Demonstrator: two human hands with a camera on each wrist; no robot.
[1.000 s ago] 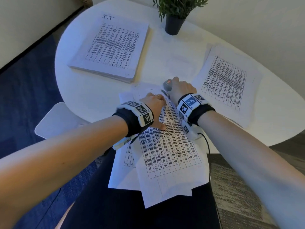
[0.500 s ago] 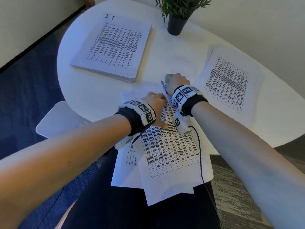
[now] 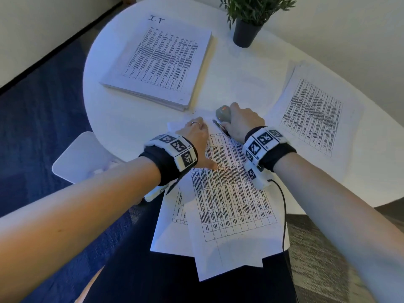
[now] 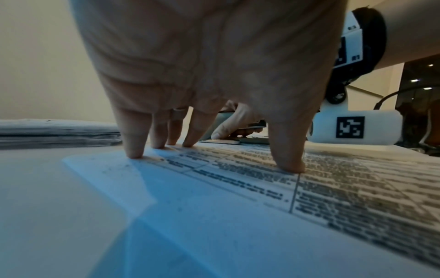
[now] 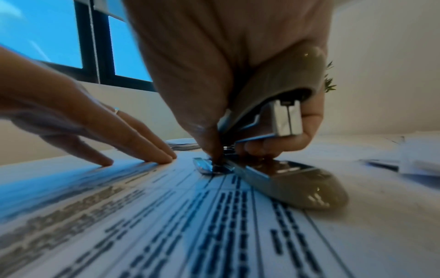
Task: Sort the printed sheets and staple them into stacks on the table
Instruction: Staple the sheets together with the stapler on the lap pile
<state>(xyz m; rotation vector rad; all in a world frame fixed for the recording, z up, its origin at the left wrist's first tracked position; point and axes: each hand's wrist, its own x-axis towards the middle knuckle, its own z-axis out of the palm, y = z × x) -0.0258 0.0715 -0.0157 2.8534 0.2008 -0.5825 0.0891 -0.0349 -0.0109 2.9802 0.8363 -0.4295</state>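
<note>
Over my lap, the near ends of the loose printed sheets [image 3: 231, 217] hang past the round white table's [image 3: 122, 125] edge, fanned and skewed so their corners do not line up. How many sheets lie in this fan I cannot tell; only slivers of the lower ones show. My left hand [image 3: 196, 136] rests on their upper part, fingers straight and spread, with its fingertips [image 4: 134, 153] pressing the paper flat and gripping nothing. Just beside it, my right hand [image 3: 241, 123] is curled round a grey stapler [image 5: 281, 169], thumb on its top arm, which is raised off the base. The base lies at the sheets' far right corner. Whether the paper sits between the arms is hidden by my fingers, and the wrist view there is blurred. Bare tabletop lies beyond the stapler. Far left, a thick pile of printed pages [image 3: 161, 62] lies well apart, with "I.T" handwritten at its top. Far right, a thinner set of printed sheets [image 3: 314, 112] reaches close to the table's rim. At the back stands a potted plant [image 3: 247, 31], its top cut off by the frame.
</note>
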